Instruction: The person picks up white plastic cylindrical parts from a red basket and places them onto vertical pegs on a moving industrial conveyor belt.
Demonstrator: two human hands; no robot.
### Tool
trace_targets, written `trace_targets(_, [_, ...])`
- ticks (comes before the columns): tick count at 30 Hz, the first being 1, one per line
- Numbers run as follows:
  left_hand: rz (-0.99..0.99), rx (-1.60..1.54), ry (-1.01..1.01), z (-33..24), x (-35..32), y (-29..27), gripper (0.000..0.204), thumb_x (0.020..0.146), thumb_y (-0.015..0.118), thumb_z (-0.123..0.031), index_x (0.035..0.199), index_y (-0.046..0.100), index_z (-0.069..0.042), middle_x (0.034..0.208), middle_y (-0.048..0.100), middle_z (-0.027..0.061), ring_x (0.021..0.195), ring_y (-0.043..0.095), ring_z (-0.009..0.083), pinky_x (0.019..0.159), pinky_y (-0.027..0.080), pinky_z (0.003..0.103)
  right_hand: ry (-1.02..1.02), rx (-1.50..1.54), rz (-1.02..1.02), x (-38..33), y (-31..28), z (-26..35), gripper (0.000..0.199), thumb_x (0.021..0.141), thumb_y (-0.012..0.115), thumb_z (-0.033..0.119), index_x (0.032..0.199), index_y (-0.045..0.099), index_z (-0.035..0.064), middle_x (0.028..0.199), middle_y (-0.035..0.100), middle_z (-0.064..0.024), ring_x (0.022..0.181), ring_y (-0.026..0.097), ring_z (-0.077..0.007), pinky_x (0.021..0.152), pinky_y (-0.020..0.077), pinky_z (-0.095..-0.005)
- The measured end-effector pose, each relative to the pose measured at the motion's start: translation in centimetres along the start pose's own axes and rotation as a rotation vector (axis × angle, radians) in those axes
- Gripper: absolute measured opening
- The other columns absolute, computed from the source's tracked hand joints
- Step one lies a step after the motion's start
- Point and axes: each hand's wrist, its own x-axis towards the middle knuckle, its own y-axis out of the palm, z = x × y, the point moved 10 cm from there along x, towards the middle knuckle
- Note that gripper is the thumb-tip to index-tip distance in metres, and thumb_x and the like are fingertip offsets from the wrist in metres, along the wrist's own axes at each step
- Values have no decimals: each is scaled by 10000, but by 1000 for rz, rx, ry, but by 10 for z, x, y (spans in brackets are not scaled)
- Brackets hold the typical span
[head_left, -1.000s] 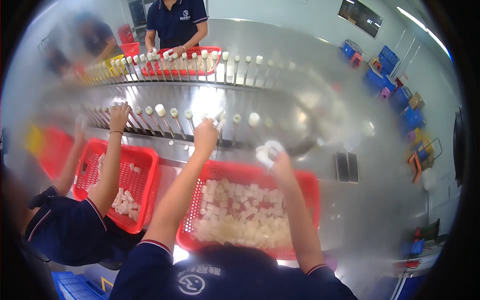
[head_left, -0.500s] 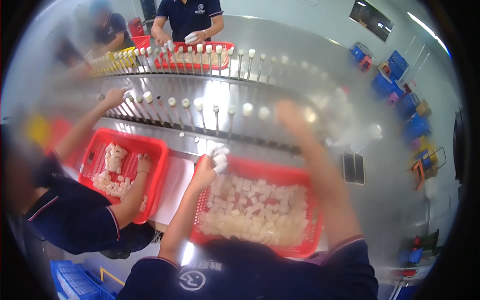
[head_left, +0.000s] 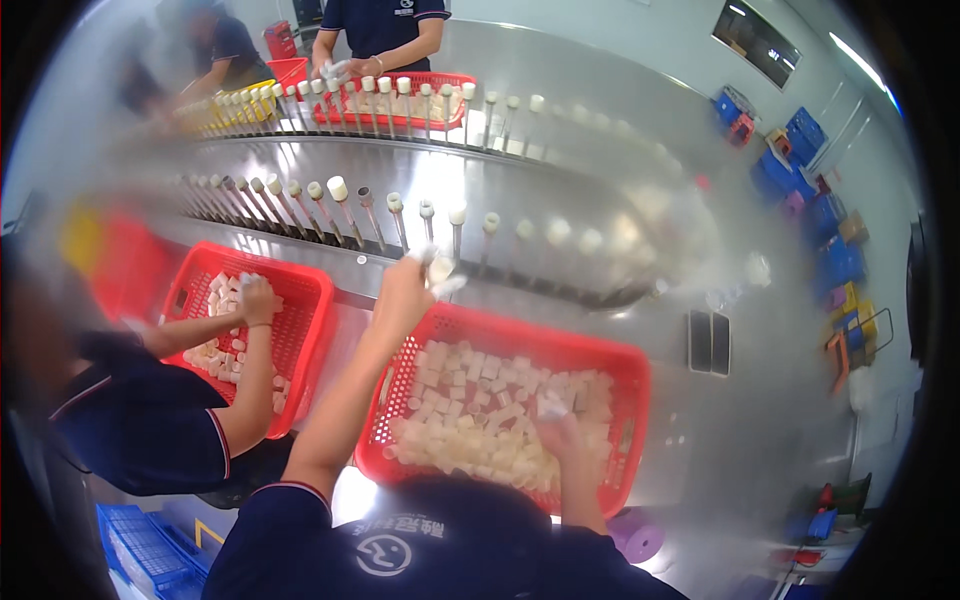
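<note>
My left hand, its fingertips in white covers, is closed around a short white cylinder, just in front of the nearer row of upright rods. Several of those rods carry pale caps at their tops; one shows a bare dark end. Down in the red basket, my right hand reaches among many loose white cylinders. Its white-covered fingers are blurred against the pieces, so whether they grip one cannot be made out.
At my left a co-worker has both hands in another red basket. Across the metal table another person works over a red basket behind a farther row of capped rods. Two dark flat rectangles lie right of my basket.
My right hand has come down from near the rods into the basket. My left hand has moved farther away, toward the rods. The co-worker's far hand has dropped from the rods to their basket.
</note>
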Motion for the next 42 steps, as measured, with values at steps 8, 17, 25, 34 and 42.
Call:
trace_targets(8, [548, 848, 312, -72, 115, 144, 171, 705, 605, -169, 809, 668, -49, 796, 638, 158, 774, 631, 284, 662, 509, 357, -556, -578, 579, -80, 206, 79, 386, 725, 535, -157, 1064, 518, 27, 1061, 550, -62, 1066, 517, -224, 912, 433, -321])
trace_targets(17, [399, 900, 371, -113, 90, 215, 151, 723, 582, -155, 832, 674, -105, 918, 641, 89, 901, 597, 239, 762, 459, 364, -848, -760, 425, -99, 289, 141, 338, 720, 633, -8, 1040, 536, 41, 1029, 591, -85, 913, 581, -158, 765, 473, -261])
trace_targets(25, [579, 530, 160, 33, -160, 176, 223, 665, 616, -153, 888, 630, -148, 994, 575, 34, 1019, 480, 249, 876, 369, 393, -1254, -2346, 406, -11, 410, 60, 231, 628, 601, -4, 858, 608, -6, 830, 601, -211, 821, 577, -359, 758, 483, -397])
trace_targets(34, [531, 571, -64, 132, -181, 175, 333, 702, 628, -284, 911, 631, -25, 998, 576, 196, 1049, 463, 359, 873, 374, 494, -1347, -2647, 239, 15, 402, 70, 143, 668, 581, -23, 787, 650, 18, 824, 626, -174, 801, 625, -314, 662, 517, -378])
trace_targets(42, [746, 448, -183, 142, -219, 227, 618, 711, 625, -330, 1233, 423, -66, 1128, 500, 242, 1084, 436, 397, 919, 349, 498, -1569, -1759, 424, -89, 258, 86, 215, 760, 594, 156, 948, 591, 53, 865, 602, -146, 792, 574, -299, 694, 469, -404])
